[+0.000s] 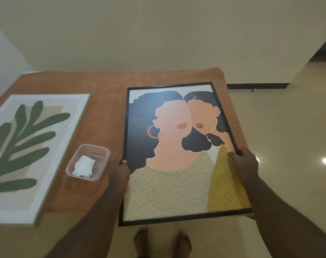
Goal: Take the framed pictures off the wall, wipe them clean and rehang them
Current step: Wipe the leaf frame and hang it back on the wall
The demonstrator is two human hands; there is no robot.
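Observation:
A black-framed picture of two figures (177, 146) is face up over the right part of a table covered in an orange-brown cloth (106, 108); its near edge juts past the table's front. My left hand (119, 168) grips the frame's left edge, thumb on top. My right hand (244, 162) grips the right edge the same way. A second picture with a green leaf and a light wooden frame (33, 149) lies flat on the left of the table. Between the two stands a clear plastic tub (88, 162) holding a crumpled white cloth (84, 165).
A plain cream wall rises right behind the table. Glossy tiled floor (289, 136) spreads to the right, with a dark skirting strip (257, 86) at the wall's foot. My bare feet (162, 243) stand on the floor under the picture's near edge.

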